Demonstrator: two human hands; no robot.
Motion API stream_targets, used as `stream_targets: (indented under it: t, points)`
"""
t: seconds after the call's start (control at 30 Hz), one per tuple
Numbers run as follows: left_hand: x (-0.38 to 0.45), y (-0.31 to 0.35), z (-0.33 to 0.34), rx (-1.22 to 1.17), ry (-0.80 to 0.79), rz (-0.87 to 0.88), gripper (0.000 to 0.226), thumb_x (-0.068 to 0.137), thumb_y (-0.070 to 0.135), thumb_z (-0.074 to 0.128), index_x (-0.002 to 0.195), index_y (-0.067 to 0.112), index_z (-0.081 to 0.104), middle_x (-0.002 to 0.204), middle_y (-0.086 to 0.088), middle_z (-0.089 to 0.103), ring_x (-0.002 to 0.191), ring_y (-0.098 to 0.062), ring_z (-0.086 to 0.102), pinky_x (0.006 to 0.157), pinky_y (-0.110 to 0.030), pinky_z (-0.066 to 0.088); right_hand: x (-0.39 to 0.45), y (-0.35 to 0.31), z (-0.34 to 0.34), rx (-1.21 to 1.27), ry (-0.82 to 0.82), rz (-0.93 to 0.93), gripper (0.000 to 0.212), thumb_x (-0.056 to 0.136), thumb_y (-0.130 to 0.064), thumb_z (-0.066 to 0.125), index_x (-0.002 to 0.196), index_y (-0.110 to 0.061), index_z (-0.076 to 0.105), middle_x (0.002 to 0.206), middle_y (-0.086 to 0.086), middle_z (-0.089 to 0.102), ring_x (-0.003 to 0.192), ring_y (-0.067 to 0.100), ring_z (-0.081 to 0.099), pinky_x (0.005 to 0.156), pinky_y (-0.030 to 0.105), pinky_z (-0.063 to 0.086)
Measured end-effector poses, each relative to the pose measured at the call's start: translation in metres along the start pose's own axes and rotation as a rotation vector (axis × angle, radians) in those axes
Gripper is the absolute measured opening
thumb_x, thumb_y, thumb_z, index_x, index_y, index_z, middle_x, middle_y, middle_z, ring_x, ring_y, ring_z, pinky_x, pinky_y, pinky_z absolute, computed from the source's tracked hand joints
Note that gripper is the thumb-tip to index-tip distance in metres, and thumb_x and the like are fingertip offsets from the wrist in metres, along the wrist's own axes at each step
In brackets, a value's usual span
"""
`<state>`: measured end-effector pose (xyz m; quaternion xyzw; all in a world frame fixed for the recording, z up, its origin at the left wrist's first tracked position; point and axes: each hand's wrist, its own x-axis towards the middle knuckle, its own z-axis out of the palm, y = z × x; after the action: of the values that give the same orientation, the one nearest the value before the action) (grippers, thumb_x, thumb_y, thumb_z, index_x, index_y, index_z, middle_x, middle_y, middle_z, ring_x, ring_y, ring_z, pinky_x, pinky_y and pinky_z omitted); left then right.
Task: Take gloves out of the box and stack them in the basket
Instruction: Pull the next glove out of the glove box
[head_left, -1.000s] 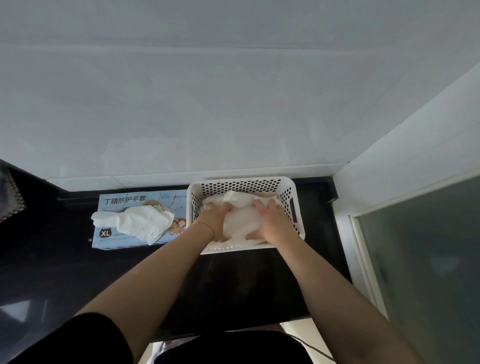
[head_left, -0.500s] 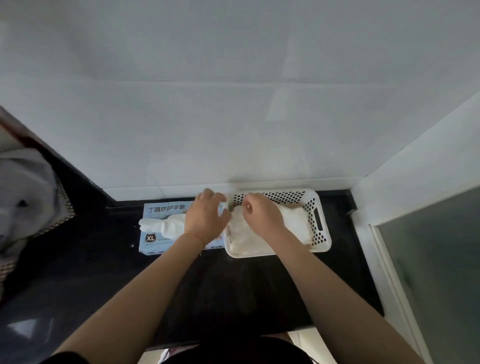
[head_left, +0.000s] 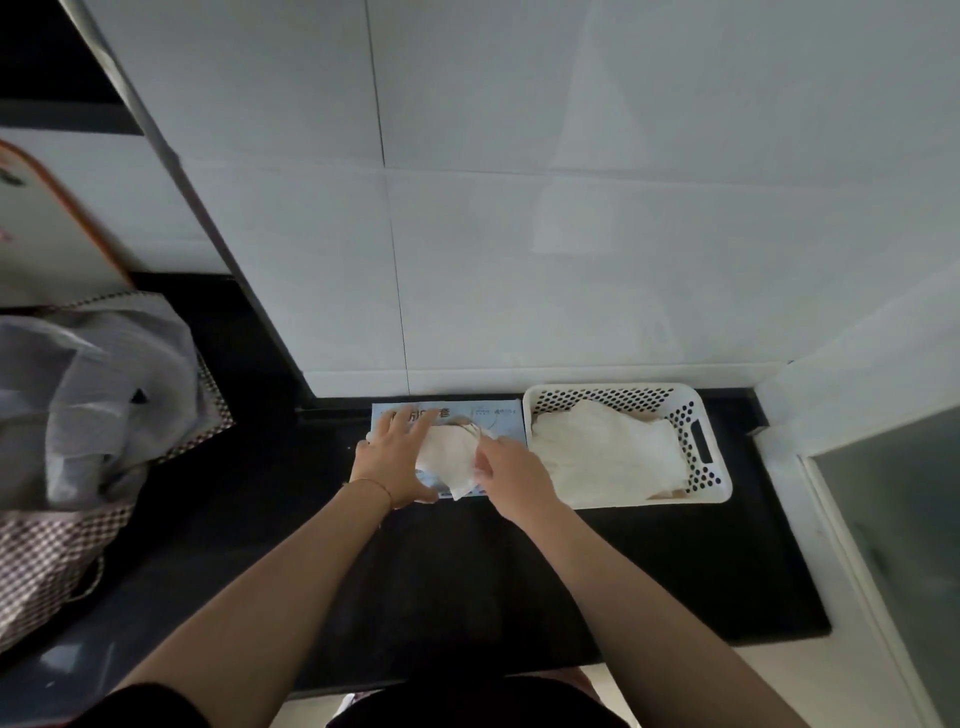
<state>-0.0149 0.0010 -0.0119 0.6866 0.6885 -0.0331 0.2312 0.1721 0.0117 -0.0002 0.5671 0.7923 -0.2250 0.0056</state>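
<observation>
A light blue glove box (head_left: 496, 415) lies flat on the black counter against the wall. A white glove (head_left: 448, 456) sticks out of its opening. My left hand (head_left: 397, 457) rests on the box's left part with fingers spread, touching the glove. My right hand (head_left: 511, 475) pinches the glove's right edge. To the right stands a white perforated basket (head_left: 698, 441) holding a stack of white gloves (head_left: 602, 452).
The black counter (head_left: 649, 571) ends at a white wall on the right, beside a frosted glass panel (head_left: 909, 545). At the left sits a checked bag (head_left: 47, 545) with grey plastic bags (head_left: 88, 395) in it. White tiled wall stands behind.
Both hands left the basket and moved left to the glove box. My right hand now pinches the glove sticking out of it. The view swung left and down.
</observation>
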Motion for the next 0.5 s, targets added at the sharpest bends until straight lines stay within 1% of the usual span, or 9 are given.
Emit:
stream_targets:
  t: [0.03, 0.07, 0.17, 0.27, 0.33, 0.4, 0.47, 0.5]
  points:
    - [-0.001, -0.002, 0.000, -0.025, 0.005, 0.013, 0.116, 0.063, 0.057, 0.079, 0.153, 0.036, 0.008, 0.158, 0.005, 0.015, 0.145, -0.022, 0.013, 0.105, -0.054, 0.040, 0.000, -0.001, -0.001, 0.026, 0.015, 0.019, 0.007, 0.097, -0.022, 0.055, 0.102, -0.020, 0.058, 0.100, -0.001, 0.057, 0.092, 0.018, 0.058, 0.082, 0.031, 0.050]
    - [-0.002, -0.004, -0.001, -0.051, 0.008, 0.023, 0.116, 0.064, 0.057, 0.079, 0.153, 0.035, 0.008, 0.158, 0.006, 0.016, 0.145, -0.020, 0.014, 0.106, -0.053, 0.040, 0.001, -0.001, -0.003, 0.063, 0.035, 0.037, 0.007, 0.098, -0.023, 0.054, 0.099, -0.019, 0.060, 0.097, -0.001, 0.055, 0.087, 0.017, 0.057, 0.078, 0.029, 0.048]
    - [-0.007, -0.007, -0.002, -0.115, 0.004, 0.033, 0.116, 0.066, 0.052, 0.081, 0.154, 0.033, 0.009, 0.158, 0.008, 0.019, 0.146, -0.017, 0.013, 0.109, -0.052, 0.036, 0.006, -0.003, -0.013, 0.203, 0.119, 0.086, 0.017, 0.098, -0.025, 0.055, 0.093, -0.013, 0.067, 0.092, 0.000, 0.054, 0.079, 0.015, 0.053, 0.070, 0.027, 0.040]
    - [-0.008, -0.009, -0.004, -0.205, 0.000, 0.008, 0.117, 0.065, 0.047, 0.083, 0.155, 0.033, 0.008, 0.157, 0.009, 0.024, 0.146, -0.014, 0.016, 0.109, -0.049, 0.037, 0.014, -0.012, -0.037, 0.441, 0.275, 0.161, 0.016, 0.095, -0.018, 0.059, 0.090, -0.008, 0.070, 0.085, -0.002, 0.059, 0.077, 0.013, 0.053, 0.068, 0.024, 0.035]
    - [-0.009, -0.014, -0.005, -0.267, -0.006, -0.009, 0.119, 0.063, 0.047, 0.082, 0.155, 0.034, 0.007, 0.154, 0.008, 0.029, 0.143, -0.013, 0.021, 0.107, -0.046, 0.042, 0.018, -0.024, -0.065, 0.624, 0.437, 0.193, 0.013, 0.094, -0.016, 0.057, 0.088, -0.011, 0.068, 0.081, -0.005, 0.062, 0.075, 0.013, 0.055, 0.066, 0.025, 0.038]
    - [-0.006, -0.016, -0.005, -0.333, -0.015, -0.025, 0.119, 0.062, 0.046, 0.081, 0.154, 0.035, 0.006, 0.150, 0.006, 0.034, 0.140, -0.013, 0.026, 0.104, -0.045, 0.045, 0.021, -0.033, -0.094, 0.759, 0.581, 0.195, 0.012, 0.095, -0.018, 0.054, 0.086, -0.017, 0.062, 0.081, -0.007, 0.063, 0.076, 0.010, 0.059, 0.065, 0.019, 0.043]
    - [-0.004, -0.019, -0.008, -0.406, -0.030, -0.039, 0.117, 0.064, 0.040, 0.081, 0.154, 0.034, 0.006, 0.148, 0.003, 0.037, 0.139, -0.017, 0.029, 0.105, -0.043, 0.043, 0.021, -0.041, -0.117, 0.804, 0.657, 0.169, 0.013, 0.095, -0.018, 0.054, 0.083, -0.020, 0.058, 0.078, -0.008, 0.061, 0.073, 0.006, 0.058, 0.063, 0.011, 0.041]
    - [-0.002, -0.020, -0.011, -0.454, -0.044, -0.044, 0.116, 0.065, 0.036, 0.081, 0.154, 0.033, 0.007, 0.148, 0.000, 0.039, 0.137, -0.020, 0.033, 0.105, -0.040, 0.042, 0.021, -0.043, -0.123, 0.802, 0.658, 0.162, 0.013, 0.094, -0.018, 0.055, 0.081, -0.020, 0.058, 0.076, -0.009, 0.060, 0.071, 0.004, 0.056, 0.061, 0.008, 0.039]
